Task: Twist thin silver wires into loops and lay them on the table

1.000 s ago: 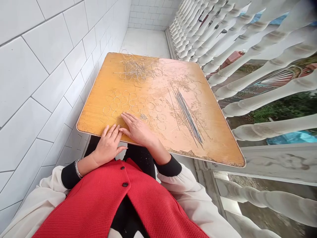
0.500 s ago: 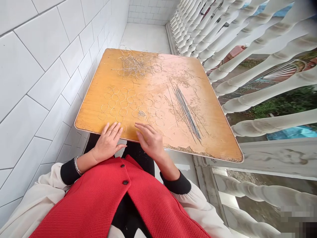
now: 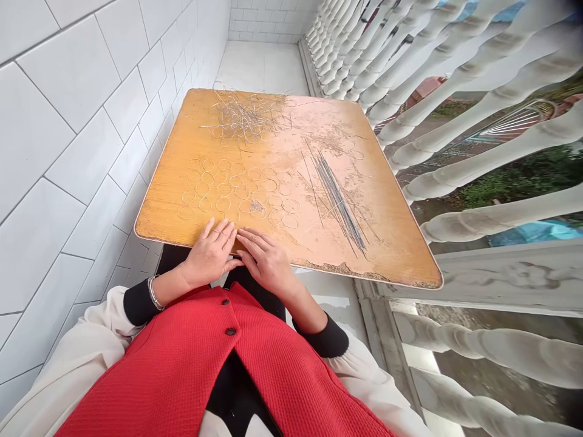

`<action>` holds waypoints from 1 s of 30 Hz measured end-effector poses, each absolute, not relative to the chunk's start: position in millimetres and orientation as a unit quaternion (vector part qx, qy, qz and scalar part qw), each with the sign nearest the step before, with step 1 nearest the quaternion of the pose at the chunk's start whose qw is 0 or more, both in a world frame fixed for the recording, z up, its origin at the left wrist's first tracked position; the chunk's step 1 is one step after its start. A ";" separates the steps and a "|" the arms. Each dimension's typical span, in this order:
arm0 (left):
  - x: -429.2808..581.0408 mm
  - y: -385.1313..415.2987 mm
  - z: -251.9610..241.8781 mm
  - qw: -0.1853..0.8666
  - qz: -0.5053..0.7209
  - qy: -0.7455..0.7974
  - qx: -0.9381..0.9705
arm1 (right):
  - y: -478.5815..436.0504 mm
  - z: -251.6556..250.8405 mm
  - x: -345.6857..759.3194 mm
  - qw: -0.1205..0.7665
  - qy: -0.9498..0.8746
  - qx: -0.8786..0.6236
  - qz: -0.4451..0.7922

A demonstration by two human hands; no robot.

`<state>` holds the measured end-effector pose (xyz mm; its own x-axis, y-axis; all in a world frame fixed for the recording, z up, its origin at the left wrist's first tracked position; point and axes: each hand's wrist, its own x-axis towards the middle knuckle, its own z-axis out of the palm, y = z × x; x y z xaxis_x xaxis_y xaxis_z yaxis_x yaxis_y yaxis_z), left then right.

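Observation:
My left hand (image 3: 210, 254) lies on the near edge of the wooden table, fingers stretched out. Close beside it, my right hand (image 3: 265, 260) rests flat on the same edge, and the fingertips of the two hands nearly meet. Nothing shows in either hand; whatever lies under the fingers is hidden. Just beyond them, several thin wire rings (image 3: 223, 189) are laid out in rows. Among the rings sits a small grey heap of tiny pieces (image 3: 257, 207), too small to make out.
On the right half of the table (image 3: 401, 255) lies a bundle of straight wires (image 3: 339, 203). A tangled pile of wire (image 3: 246, 118) sits at the far edge. A tiled wall (image 3: 82, 109) runs along the left, a white balustrade (image 3: 483, 218) along the right.
My two hands have come together: the left moved right and slightly up, and the right shifted a little left. The view has moved slightly; the wires and rings keep their layout.

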<state>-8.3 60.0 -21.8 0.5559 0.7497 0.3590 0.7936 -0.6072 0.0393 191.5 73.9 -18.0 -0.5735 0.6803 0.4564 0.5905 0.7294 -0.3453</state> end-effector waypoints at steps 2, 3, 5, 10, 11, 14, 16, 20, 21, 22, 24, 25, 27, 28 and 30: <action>-7.2 65.7 -21.2 0.060 -0.170 -0.446 -0.877 | 79.3 -17.3 190.2 0.288 -0.884 -0.360 0.075; -7.5 67.4 -20.9 0.055 -0.168 -0.446 -0.878 | 81.2 -17.0 189.6 0.287 -0.885 -0.360 0.073; -9.2 68.6 -20.7 0.043 -0.167 -0.444 -0.879 | 83.1 -16.5 189.2 0.284 -0.885 -0.363 0.068; -16.7 61.9 -22.8 0.053 -0.209 -0.442 -0.871 | 80.8 -16.3 192.1 0.311 -0.881 -0.351 0.060; -18.2 59.7 -23.8 0.062 -0.218 -0.439 -0.870 | 80.1 -16.2 192.6 0.315 -0.881 -0.347 0.061; -22.7 53.3 -26.7 0.088 -0.234 -0.425 -0.870 | 78.3 -14.8 192.2 0.297 -0.892 -0.333 0.066; -27.2 50.0 -27.4 0.097 -0.245 -0.418 -0.869 | 76.4 -12.9 192.0 0.294 -0.896 -0.325 0.065; -45.0 47.8 -24.2 0.097 -0.283 -0.422 -0.856 | 74.7 -8.5 203.8 0.355 -0.880 -0.311 0.046; -51.0 48.5 -23.1 0.094 -0.287 -0.435 -0.848 | 76.4 -7.6 211.2 0.369 -0.872 -0.320 0.039; -57.2 49.8 -22.4 0.093 -0.291 -0.448 -0.840 | 79.6 -6.8 220.5 0.373 -0.862 -0.342 0.031; -69.0 54.3 -22.3 0.092 -0.295 -0.468 -0.828 | 90.0 -5.5 243.9 0.355 -0.834 -0.422 0.017; -74.0 57.3 -22.8 0.095 -0.299 -0.475 -0.822 | 97.1 -5.0 256.8 0.332 -0.814 -0.477 0.008; -81.3 63.8 -24.7 0.100 -0.304 -0.486 -0.813 | 113.6 -4.4 280.9 0.268 -0.765 -0.585 -0.022; -83.3 67.0 -25.8 0.102 -0.307 -0.491 -0.809 | 122.4 -4.2 290.7 0.228 -0.733 -0.640 -0.032; -84.7 72.4 -27.6 0.108 -0.314 -0.499 -0.800 | 139.5 -3.8 303.9 0.151 -0.676 -0.721 -0.025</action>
